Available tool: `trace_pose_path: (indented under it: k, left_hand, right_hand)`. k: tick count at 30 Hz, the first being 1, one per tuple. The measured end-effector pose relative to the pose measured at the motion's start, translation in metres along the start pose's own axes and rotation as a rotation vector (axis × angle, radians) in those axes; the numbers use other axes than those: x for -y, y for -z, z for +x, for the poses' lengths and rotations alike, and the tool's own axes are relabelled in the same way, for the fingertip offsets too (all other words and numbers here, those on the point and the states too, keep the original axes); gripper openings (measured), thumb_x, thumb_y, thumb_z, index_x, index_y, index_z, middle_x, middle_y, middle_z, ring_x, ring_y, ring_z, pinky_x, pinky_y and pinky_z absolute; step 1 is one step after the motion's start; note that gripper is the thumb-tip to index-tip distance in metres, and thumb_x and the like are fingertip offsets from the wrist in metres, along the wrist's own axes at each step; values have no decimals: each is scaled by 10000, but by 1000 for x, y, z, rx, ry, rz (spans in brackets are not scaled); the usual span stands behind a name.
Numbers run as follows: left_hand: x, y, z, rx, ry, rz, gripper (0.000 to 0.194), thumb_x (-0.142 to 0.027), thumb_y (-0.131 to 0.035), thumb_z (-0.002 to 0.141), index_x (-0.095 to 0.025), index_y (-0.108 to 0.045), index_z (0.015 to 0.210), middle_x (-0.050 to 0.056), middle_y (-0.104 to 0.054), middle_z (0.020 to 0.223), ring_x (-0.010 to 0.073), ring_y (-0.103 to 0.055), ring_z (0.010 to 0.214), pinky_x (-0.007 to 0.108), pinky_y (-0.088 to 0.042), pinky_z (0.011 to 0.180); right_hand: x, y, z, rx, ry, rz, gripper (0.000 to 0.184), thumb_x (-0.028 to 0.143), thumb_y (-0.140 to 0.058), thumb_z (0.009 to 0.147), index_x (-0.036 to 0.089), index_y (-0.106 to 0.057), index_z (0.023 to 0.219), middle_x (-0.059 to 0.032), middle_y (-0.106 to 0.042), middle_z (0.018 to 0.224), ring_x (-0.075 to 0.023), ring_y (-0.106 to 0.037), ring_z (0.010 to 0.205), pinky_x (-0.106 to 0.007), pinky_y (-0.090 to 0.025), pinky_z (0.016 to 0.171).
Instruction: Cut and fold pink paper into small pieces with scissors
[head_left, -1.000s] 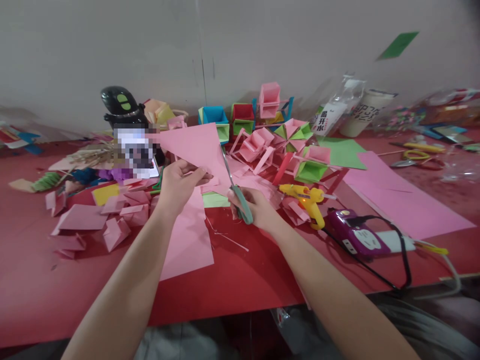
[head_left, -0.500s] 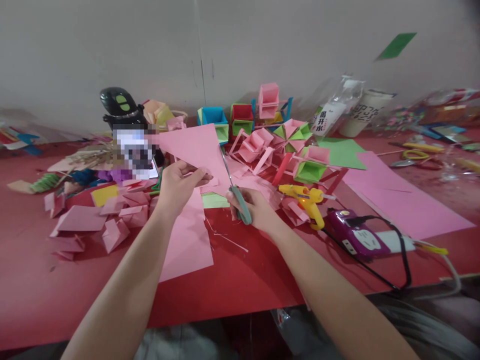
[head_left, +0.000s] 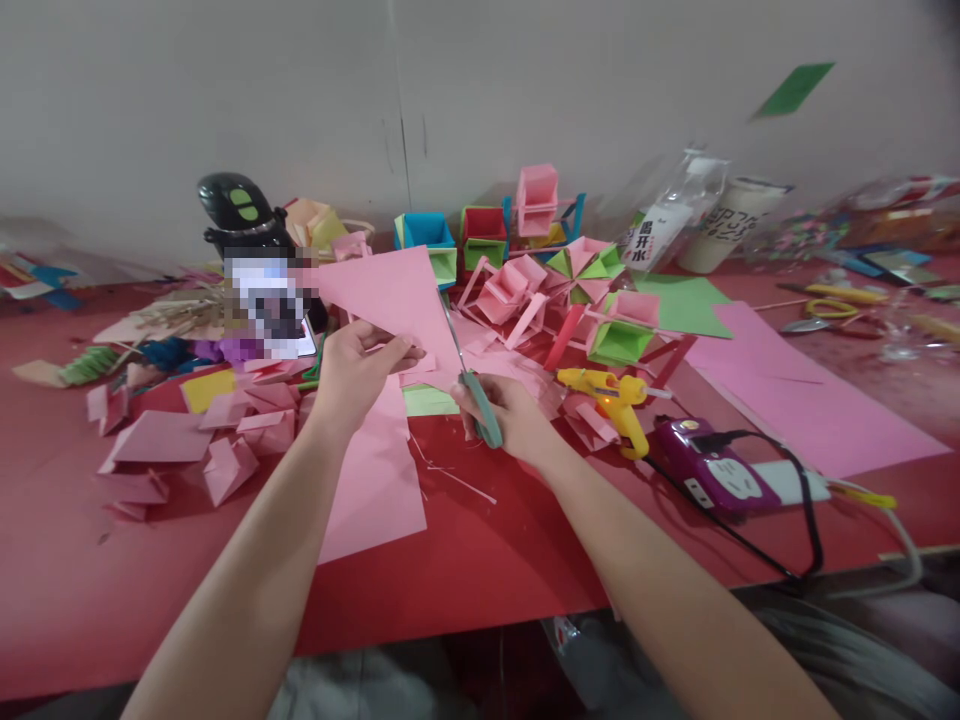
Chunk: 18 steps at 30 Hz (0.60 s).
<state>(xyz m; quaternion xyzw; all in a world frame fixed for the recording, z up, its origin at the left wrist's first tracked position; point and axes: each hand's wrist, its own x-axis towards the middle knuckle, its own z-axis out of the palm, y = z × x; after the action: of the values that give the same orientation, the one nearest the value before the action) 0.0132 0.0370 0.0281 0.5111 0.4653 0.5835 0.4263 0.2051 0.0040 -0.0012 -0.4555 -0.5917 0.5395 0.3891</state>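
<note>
My left hand (head_left: 360, 365) pinches the lower edge of a pink sheet of paper (head_left: 397, 290) and holds it raised over the table. In my right hand (head_left: 506, 412) is a pair of scissors (head_left: 484, 408) with green handles. Its blades point up and away along the right edge of the raised sheet. My fingers hide part of the handles. Below my hands, another pink sheet (head_left: 379, 490) lies flat, with thin paper strips (head_left: 457, 480) beside it. A light green piece of paper (head_left: 431, 402) shows under the raised sheet.
Folded pink paper pieces (head_left: 169, 437) are heaped at left, near a phone (head_left: 274, 305) against a black figure (head_left: 240, 205). Paper models (head_left: 514, 290) stand behind. At right are a yellow glue gun (head_left: 619, 405), a purple power adapter (head_left: 716, 470) with cables, and pink sheets (head_left: 810, 400).
Almost nothing differs. Both hands, the raised sheet and the scissors keep nearly the same place; the view has shifted very slightly.
</note>
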Motion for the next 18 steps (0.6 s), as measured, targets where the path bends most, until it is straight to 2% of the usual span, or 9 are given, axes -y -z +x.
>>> trace_pose_path:
  k: [6, 18]
  left_hand:
    - [2, 1, 1, 5, -3, -1, 155, -253, -795, 735, -124, -721, 778, 55, -763, 751, 176, -754, 716, 281, -650, 728]
    - [2, 1, 1, 13, 2, -10, 139, -241, -791, 724, -126, -730, 774, 48, -754, 739, 172, -745, 701, 279, -644, 722]
  right_hand:
    - [-4, -2, 1, -12, 3, 53, 473, 610, -732, 790, 203, -516, 685, 25, -579, 502, -110, -513, 443, -242, -378, 448]
    - [-8, 0, 2, 47, 19, 84, 477, 621, -736, 786, 205, -516, 711, 37, -563, 539, -110, -523, 473, -245, -422, 483]
